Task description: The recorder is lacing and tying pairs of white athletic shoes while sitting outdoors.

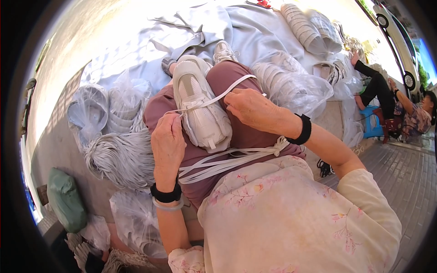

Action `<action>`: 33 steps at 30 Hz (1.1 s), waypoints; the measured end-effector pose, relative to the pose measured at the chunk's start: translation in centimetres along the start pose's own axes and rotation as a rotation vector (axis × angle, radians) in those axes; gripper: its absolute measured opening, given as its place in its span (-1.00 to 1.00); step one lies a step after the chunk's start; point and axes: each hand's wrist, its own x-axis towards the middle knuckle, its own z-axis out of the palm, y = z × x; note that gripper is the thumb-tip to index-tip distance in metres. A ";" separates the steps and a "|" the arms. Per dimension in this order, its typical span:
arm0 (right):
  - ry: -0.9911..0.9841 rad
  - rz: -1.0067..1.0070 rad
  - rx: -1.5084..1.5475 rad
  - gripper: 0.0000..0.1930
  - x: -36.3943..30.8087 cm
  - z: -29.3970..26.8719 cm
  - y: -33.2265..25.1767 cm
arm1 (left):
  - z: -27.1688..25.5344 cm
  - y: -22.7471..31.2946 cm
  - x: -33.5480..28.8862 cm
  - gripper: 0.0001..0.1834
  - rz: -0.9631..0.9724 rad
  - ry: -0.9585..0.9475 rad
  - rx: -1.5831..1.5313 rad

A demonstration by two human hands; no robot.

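A beige-white sneaker lies across my lap, its toe pointing away from me and its heel toward my body. A flat off-white shoelace runs over its upper and loops up to the right. My left hand is at the shoe's left side, with fingertips pinched on the lace's left end. My right hand, to the right of the shoe, has its fingers closed on the lace's right part. Several loose laces, knotted together at the right, lie across my thighs below the heel.
A thick bundle of whitish laces lies left of my lap. Plastic bags of pale shoe parts stand around me. A grey-blue cloth is spread ahead. At right sits another person near a blue stool; a green bag is at lower left.
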 end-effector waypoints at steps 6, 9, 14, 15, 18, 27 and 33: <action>0.123 0.007 0.212 -0.88 2.1 -0.1 -1.5 | -0.6 0.3 1.0 -0.77 -0.039 -0.080 0.003; 0.150 0.049 0.269 -0.87 2.1 0.3 -1.2 | -0.8 0.4 1.5 -0.74 -0.142 -0.149 -0.058; 0.171 0.001 0.139 -0.86 1.6 1.1 -0.5 | -1.0 1.3 1.7 -0.72 -0.288 -0.180 -0.224; 0.217 0.005 0.161 -0.86 1.8 1.2 -0.5 | -0.8 1.3 1.7 -0.72 -0.274 -0.161 -0.228; 0.254 0.068 0.251 -0.84 2.4 0.9 -1.2 | -0.7 1.1 1.6 -0.73 -0.218 -0.148 -0.217; 0.178 0.064 0.201 -0.81 1.9 1.3 -0.5 | -0.3 0.5 1.9 -0.79 0.031 -0.066 0.046; 0.116 0.035 0.184 -0.84 2.9 1.0 -0.5 | -0.1 -0.3 1.7 -0.82 -0.318 -0.114 -0.396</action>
